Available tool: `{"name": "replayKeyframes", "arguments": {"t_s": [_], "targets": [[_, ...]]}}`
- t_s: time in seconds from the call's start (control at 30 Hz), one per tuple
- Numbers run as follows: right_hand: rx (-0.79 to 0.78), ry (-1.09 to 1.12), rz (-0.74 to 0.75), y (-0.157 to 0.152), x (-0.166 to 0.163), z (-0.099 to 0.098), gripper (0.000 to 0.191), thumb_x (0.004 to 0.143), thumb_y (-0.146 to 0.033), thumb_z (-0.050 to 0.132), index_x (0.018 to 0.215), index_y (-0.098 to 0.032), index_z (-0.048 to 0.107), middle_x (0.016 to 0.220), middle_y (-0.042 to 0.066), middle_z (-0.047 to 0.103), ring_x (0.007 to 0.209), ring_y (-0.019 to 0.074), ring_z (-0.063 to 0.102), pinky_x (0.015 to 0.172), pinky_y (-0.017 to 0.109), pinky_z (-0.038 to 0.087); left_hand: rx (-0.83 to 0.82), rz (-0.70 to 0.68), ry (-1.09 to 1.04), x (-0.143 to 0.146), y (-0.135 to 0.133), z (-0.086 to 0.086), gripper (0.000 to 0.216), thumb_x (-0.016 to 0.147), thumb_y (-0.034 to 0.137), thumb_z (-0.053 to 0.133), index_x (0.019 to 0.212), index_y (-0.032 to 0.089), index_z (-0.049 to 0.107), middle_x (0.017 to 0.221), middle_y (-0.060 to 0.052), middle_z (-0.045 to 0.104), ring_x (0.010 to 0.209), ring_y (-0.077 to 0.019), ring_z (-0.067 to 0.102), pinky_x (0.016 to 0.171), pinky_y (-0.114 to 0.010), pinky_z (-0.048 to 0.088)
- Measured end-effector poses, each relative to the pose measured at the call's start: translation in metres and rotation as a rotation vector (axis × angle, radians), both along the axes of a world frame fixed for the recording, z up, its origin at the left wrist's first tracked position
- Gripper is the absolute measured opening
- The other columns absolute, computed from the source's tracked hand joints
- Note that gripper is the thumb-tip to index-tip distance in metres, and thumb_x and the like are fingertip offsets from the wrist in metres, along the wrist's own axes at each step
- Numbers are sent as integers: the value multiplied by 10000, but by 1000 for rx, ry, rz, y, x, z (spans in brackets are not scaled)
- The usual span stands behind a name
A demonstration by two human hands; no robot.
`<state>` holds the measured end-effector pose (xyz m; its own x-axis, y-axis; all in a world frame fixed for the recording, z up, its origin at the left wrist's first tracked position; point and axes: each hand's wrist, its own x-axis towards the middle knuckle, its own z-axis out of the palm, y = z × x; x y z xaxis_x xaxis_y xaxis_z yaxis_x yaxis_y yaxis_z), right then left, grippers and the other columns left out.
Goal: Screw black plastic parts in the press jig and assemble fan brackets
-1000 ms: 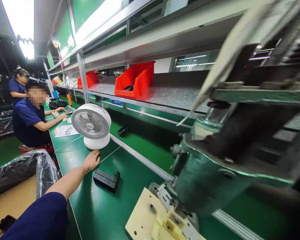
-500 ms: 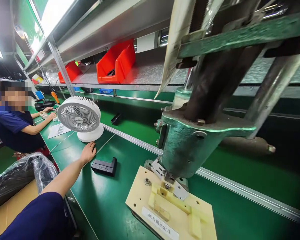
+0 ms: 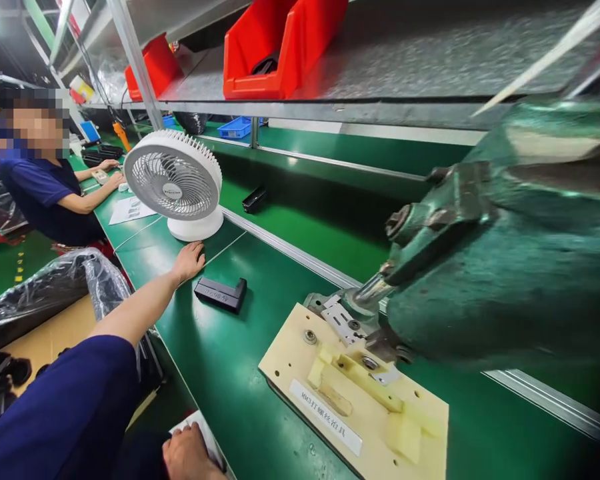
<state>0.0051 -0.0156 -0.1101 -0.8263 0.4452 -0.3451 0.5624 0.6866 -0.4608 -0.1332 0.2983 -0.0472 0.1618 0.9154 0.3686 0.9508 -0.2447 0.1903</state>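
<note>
My left hand rests on the green bench, its fingers extended and slightly bent, just in front of the base of a white desk fan. Nothing shows in it. To its right lies a black L-shaped plastic part with raised lettering. My right hand is low at the bench's front edge, fingers curled, beside a white flat item; what it grips is hidden. A cream fixture plate with a white label sits on the bench, with small metal plates at its back under a green press.
Red bins stand on the metal shelf above. A black part lies behind the aluminium rail. At left, a co-worker sits at the bench. An open carton lined with clear plastic holds black parts below my left arm.
The view has shifted downward and closer to the press, which now fills the right side. My right hand has come into view at the bottom. My left hand stays by the fan.
</note>
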Motion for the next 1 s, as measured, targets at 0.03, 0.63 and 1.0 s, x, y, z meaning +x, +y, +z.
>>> {"name": "replayKeyframes", "arguments": {"t_s": [0.03, 0.63, 1.0], "targets": [[-9, -47, 29, -1, -3, -1, 248, 815, -185, 670, 1032, -68, 656, 1018, 178, 676, 989, 292, 647, 892, 471, 514, -6, 3, 2, -1, 0, 1, 325, 909, 325, 558, 1193, 167, 564, 1303, -107, 542, 1219, -255, 509, 1034, -510, 417], [54, -100, 107, -9, 0, 0, 637, 612, -221, 795, 1187, -28, 599, 1057, 256, 666, 989, 364, 646, 926, 487, 486, -54, 34, -15, -3, -3, 4, 347, 886, 234, 475, 1206, 136, 567, 1346, -121, 544, 1256, -242, 488, 1106, -436, 353], [38, -135, 139, -10, -1, -2, 594, 690, -204, 711, 1232, -4, 573, 1120, 289, 634, 1016, 399, 639, 928, 531, 486, -43, 17, -32, -2, -4, 3, 341, 870, 236, 480, 1186, 144, 569, 1317, -124, 561, 1237, -241, 506, 1091, -446, 371]]}}
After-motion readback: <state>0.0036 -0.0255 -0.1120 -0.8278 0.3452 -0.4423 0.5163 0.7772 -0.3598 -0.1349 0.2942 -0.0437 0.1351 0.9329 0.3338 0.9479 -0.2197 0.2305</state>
